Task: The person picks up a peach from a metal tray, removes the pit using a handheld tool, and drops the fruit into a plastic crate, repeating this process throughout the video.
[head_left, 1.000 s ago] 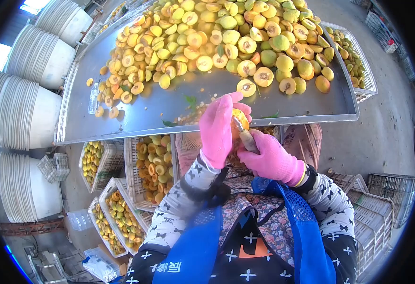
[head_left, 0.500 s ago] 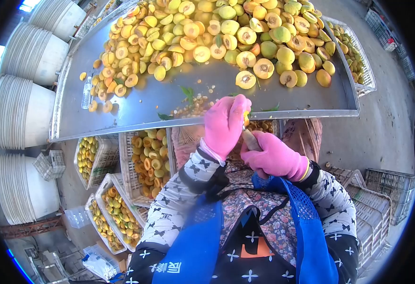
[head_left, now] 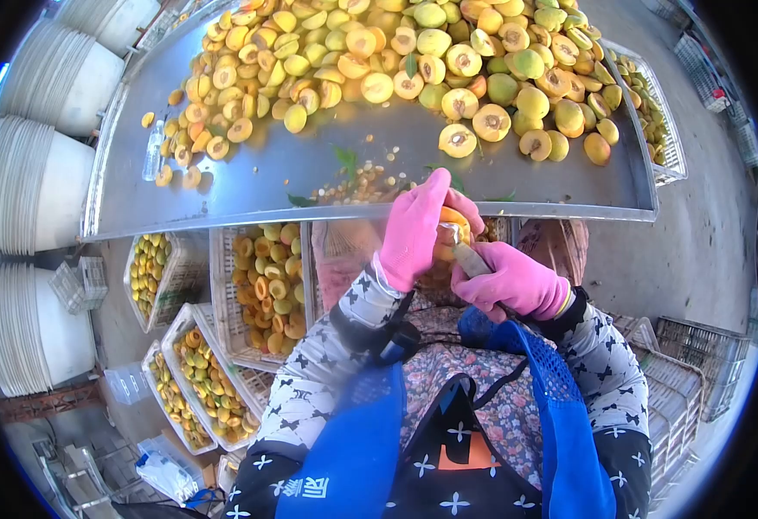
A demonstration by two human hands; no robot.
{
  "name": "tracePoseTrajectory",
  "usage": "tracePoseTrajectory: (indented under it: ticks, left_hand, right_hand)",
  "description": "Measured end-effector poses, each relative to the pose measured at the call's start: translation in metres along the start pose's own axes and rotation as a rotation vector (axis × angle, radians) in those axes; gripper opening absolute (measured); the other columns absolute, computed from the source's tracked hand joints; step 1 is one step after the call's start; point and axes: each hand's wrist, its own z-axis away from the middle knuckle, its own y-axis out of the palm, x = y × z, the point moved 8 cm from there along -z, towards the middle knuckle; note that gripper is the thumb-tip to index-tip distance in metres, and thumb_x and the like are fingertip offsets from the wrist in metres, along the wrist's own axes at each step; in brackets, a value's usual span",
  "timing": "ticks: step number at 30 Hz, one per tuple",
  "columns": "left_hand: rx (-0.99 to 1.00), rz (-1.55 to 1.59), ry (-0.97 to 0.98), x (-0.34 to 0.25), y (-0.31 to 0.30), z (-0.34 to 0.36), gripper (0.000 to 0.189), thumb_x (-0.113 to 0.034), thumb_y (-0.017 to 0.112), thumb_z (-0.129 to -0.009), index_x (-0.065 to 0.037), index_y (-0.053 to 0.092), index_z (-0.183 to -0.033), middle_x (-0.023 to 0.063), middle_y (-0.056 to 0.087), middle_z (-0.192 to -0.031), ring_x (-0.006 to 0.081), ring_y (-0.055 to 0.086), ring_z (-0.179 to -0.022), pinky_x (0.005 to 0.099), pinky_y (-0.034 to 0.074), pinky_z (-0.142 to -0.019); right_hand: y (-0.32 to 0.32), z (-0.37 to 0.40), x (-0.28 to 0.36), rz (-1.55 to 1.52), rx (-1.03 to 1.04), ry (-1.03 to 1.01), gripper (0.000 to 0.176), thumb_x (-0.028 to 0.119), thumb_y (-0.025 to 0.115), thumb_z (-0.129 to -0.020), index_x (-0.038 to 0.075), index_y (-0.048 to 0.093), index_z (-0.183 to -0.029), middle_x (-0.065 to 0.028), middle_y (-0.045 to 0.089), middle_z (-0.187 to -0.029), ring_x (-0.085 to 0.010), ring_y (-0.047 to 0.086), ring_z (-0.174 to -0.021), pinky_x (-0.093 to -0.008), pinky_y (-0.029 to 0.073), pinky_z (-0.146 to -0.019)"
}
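Note:
In a pink glove, my left hand point(head_left: 412, 232) curls around a halved yellow peach point(head_left: 457, 218) just past the near edge of the steel table point(head_left: 258, 182). My right hand point(head_left: 517, 281), gloved in pink too, is closed around the grey handle of a small pitting tool point(head_left: 471, 259). The tool's metal end meets the orange cut side of the peach half; its exact shape is hard to make out. Whether a pit is still inside cannot be seen. Beyond the hands, cut peaches point(head_left: 377, 86), several with pits showing, are heaped on the table.
Small pits point(head_left: 366, 183) and green leaves point(head_left: 345, 159) lie near the table's front rim. A clear plastic bottle point(head_left: 152, 154) lies at left. Below are crates of peach halves point(head_left: 223, 298); another crate point(head_left: 675, 147) stands right. Stacked pale tubs point(head_left: 20, 186) line the left side.
My left hand has turned, so the peach half's orange cut side now shows. My right hand has moved slightly right, with the tool's end against the fruit. The whole view has shifted a little.

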Motion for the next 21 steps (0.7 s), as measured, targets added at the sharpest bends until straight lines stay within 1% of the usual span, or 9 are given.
tracePoseTrajectory:
  ticks: [2, 5, 7, 8, 11, 13, 17, 19, 21]
  left_hand:
    - [0.162, -0.222, 0.218, -0.018, 0.005, 0.001, 0.058, -0.042, 0.037, -0.106, 0.001, 0.067, -0.081, 0.0110, 0.071, -0.076, 0.0174, 0.065, -0.066, 0.0286, 0.052, -0.067]
    - [0.180, 0.225, -0.261, 0.028, 0.001, 0.009, 0.045, -0.037, 0.044, -0.106, -0.001, 0.066, -0.091, 0.0079, 0.071, -0.077, 0.0145, 0.064, -0.065, 0.0268, 0.051, -0.065]
    - [0.111, -0.073, -0.139, 0.013, -0.042, 0.021, 0.034, -0.031, 0.052, -0.104, -0.002, 0.068, -0.099, 0.0070, 0.072, -0.083, 0.0150, 0.066, -0.071, 0.0288, 0.052, -0.067]
    - [0.017, -0.110, -0.135, 0.016, -0.072, 0.037, 0.030, -0.029, 0.055, -0.102, -0.003, 0.069, -0.101, 0.0079, 0.071, -0.085, 0.0163, 0.066, -0.074, 0.0294, 0.052, -0.067]
    - [-0.101, -1.106, 0.012, -0.006, -0.177, 0.101, 0.033, -0.033, 0.067, -0.092, -0.004, 0.072, -0.108, 0.0101, 0.070, -0.102, 0.0217, 0.066, -0.082, 0.0327, 0.054, -0.073]
    - [-0.291, -1.306, 0.000, -0.015, -0.224, 0.118, 0.037, -0.037, 0.065, -0.095, -0.004, 0.072, -0.111, 0.0089, 0.071, -0.104, 0.0177, 0.065, -0.083, 0.0315, 0.054, -0.074]
    - [-0.410, -0.737, -0.060, -0.034, -0.158, 0.031, 0.045, -0.044, 0.064, -0.095, -0.005, 0.071, -0.116, 0.0125, 0.069, -0.118, 0.0211, 0.065, -0.103, 0.0342, 0.051, -0.091]
    - [-0.308, -1.088, 0.139, -0.002, -0.130, -0.042, 0.058, -0.051, 0.067, -0.090, -0.006, 0.065, -0.127, 0.0158, 0.062, -0.131, 0.0282, 0.054, -0.126, 0.0402, 0.041, -0.108]
    - [-0.359, -1.407, 0.339, 0.042, -0.094, -0.108, 0.055, -0.041, 0.071, -0.086, -0.008, 0.063, -0.129, 0.0162, 0.062, -0.127, 0.0338, 0.055, -0.120, 0.0437, 0.043, -0.103]
  right_hand:
    - [0.010, -0.001, -0.010, -0.047, 0.161, 0.067, 0.018, 0.018, 0.066, -0.088, 0.004, 0.059, -0.096, -0.0002, 0.055, -0.067, -0.0087, 0.051, -0.050, -0.0229, 0.041, -0.046]
    - [0.031, -0.005, -0.014, 0.001, 0.202, 0.117, 0.020, 0.019, 0.069, -0.087, 0.005, 0.061, -0.099, 0.0005, 0.057, -0.072, -0.0066, 0.052, -0.055, -0.0223, 0.041, -0.049]
    - [0.024, -0.007, -0.012, 0.044, 0.058, 0.116, 0.019, 0.018, 0.072, -0.086, 0.004, 0.062, -0.095, 0.0013, 0.055, -0.071, -0.0053, 0.050, -0.056, -0.0212, 0.039, -0.049]
    - [0.015, -0.008, -0.018, 0.156, 0.035, 0.101, 0.025, 0.026, 0.072, -0.087, 0.005, 0.063, -0.098, -0.0035, 0.060, -0.074, -0.0132, 0.058, -0.059, -0.0287, 0.045, -0.054]
    - [-0.025, -0.009, -0.039, 0.705, 0.001, -0.207, 0.034, 0.034, 0.070, -0.086, 0.004, 0.063, -0.102, -0.0125, 0.066, -0.079, -0.0284, 0.066, -0.069, -0.0397, 0.050, -0.062]
    - [-0.051, -0.003, -0.039, 0.874, -0.143, -0.110, 0.039, 0.036, 0.070, -0.085, 0.003, 0.063, -0.104, -0.0199, 0.068, -0.087, -0.0409, 0.066, -0.084, -0.0474, 0.050, -0.072]
    - [-0.080, 0.012, -0.009, 1.017, -0.402, -0.287, 0.034, 0.032, 0.070, -0.084, 0.003, 0.062, -0.100, -0.0221, 0.066, -0.081, -0.0424, 0.065, -0.081, -0.0477, 0.050, -0.068]
    - [-0.087, 0.028, -0.004, 0.858, -0.488, -0.206, 0.030, 0.030, 0.070, -0.085, 0.004, 0.059, -0.093, -0.0209, 0.065, -0.078, -0.0414, 0.065, -0.079, -0.0482, 0.049, -0.064]
    - [-0.084, 0.043, -0.008, 0.793, -0.484, -0.244, 0.031, 0.031, 0.071, -0.085, 0.003, 0.059, -0.095, -0.0212, 0.063, -0.076, -0.0427, 0.064, -0.078, -0.0486, 0.048, -0.066]
